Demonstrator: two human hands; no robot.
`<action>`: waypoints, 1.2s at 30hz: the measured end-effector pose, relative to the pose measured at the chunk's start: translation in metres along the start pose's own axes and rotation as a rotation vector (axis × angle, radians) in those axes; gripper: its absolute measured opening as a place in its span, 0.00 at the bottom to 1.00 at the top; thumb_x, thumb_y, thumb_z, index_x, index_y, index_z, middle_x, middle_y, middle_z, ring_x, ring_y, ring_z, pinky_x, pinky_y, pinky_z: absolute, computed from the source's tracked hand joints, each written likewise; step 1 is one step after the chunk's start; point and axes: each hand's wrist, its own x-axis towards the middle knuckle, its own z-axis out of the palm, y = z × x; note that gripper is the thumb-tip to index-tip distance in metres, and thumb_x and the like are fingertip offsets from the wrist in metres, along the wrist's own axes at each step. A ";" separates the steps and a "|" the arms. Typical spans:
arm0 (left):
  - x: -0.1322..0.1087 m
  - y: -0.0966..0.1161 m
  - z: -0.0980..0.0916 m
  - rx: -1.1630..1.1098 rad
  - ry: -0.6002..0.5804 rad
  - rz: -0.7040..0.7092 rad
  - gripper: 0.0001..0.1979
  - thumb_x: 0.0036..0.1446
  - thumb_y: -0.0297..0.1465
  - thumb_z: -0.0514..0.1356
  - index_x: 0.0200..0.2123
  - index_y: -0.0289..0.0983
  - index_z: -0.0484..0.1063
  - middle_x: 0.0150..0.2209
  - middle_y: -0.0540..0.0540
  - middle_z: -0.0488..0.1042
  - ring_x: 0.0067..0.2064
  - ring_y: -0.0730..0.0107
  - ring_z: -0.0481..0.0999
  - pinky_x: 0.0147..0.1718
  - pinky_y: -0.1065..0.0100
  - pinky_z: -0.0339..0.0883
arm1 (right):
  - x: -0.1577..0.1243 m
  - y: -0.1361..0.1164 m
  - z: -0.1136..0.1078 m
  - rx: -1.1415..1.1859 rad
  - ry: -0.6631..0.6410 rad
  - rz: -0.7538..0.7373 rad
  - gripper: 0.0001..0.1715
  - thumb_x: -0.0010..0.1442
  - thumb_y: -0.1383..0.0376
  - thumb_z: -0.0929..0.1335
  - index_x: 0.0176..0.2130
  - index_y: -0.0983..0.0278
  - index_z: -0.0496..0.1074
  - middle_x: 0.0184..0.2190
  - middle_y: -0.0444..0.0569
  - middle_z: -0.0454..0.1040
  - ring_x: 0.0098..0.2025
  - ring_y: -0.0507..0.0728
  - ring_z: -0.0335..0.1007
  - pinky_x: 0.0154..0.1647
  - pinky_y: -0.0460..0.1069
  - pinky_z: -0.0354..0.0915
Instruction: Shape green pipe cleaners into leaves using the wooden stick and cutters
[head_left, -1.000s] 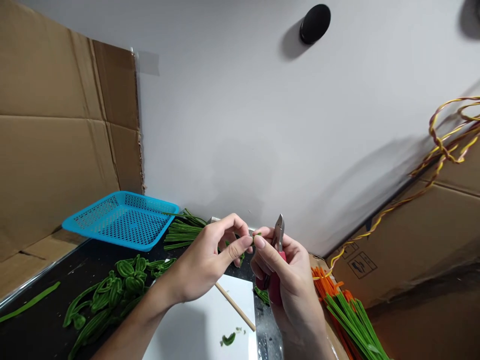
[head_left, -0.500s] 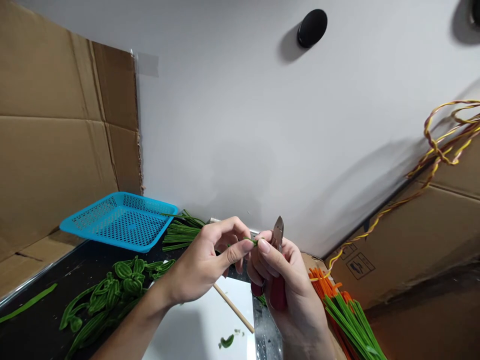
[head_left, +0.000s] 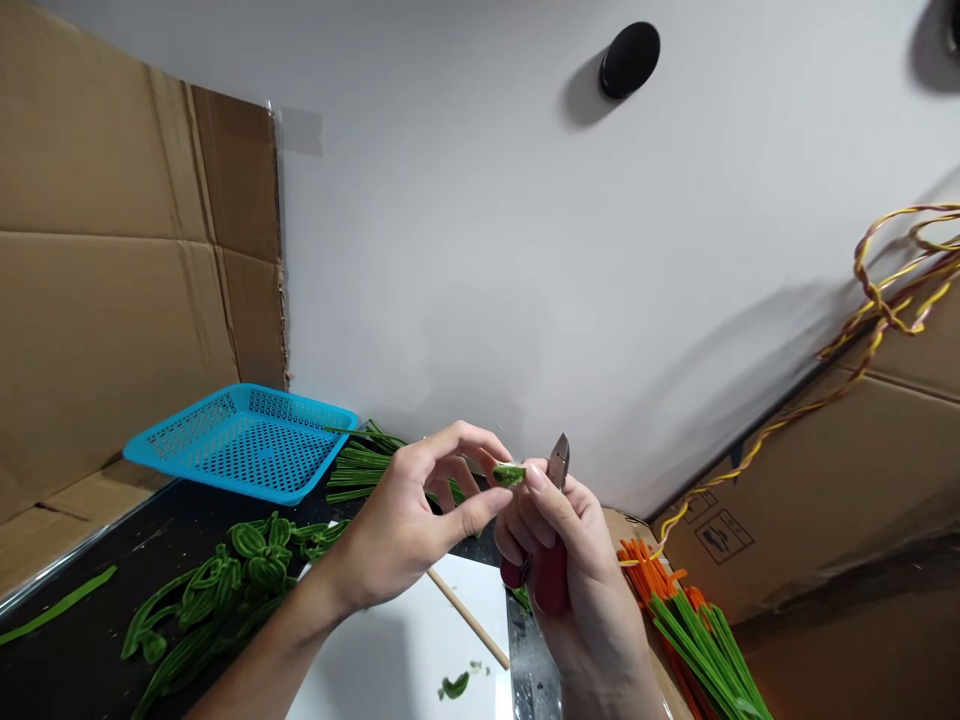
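A small fuzzy green chenille piece is pinched between the thumb and index finger of my right hand. That hand also grips a red-handled cutting tool, its short metal tip pointing up past the fingers. My left hand is open around the piece's left end, thumb and fingers apart; whether an index fingertip touches it I cannot tell. Below lies a white board with a thin wooden stick and a curled green scrap on it.
Fuzzy green looped leaf shapes lie on the black tabletop at left, near a blue perforated basket. Green stems lie behind my left hand. Orange and green stems are bundled at right. Cardboard stands at left.
My left thumb and fingers have spread apart from their pinch on the green piece. The piece now shows more of its surface, still held in my right fingertips.
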 end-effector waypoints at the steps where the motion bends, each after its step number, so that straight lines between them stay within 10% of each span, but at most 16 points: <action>1: 0.000 0.000 0.000 0.023 0.015 0.010 0.07 0.66 0.35 0.67 0.45 0.43 0.77 0.39 0.53 0.78 0.33 0.77 0.75 0.32 0.73 0.68 | 0.000 0.000 0.001 0.002 -0.003 0.000 0.19 0.60 0.54 0.78 0.31 0.62 0.71 0.18 0.34 0.51 0.19 0.47 0.45 0.16 0.43 0.50; 36: -0.013 0.007 0.007 0.305 0.144 0.234 0.14 0.66 0.33 0.66 0.55 0.47 0.78 0.41 0.50 0.82 0.33 0.73 0.80 0.33 0.73 0.78 | -0.017 -0.017 0.013 -0.334 -0.071 -0.298 0.27 0.70 0.54 0.69 0.24 0.64 0.65 0.21 0.38 0.54 0.24 0.48 0.44 0.23 0.47 0.44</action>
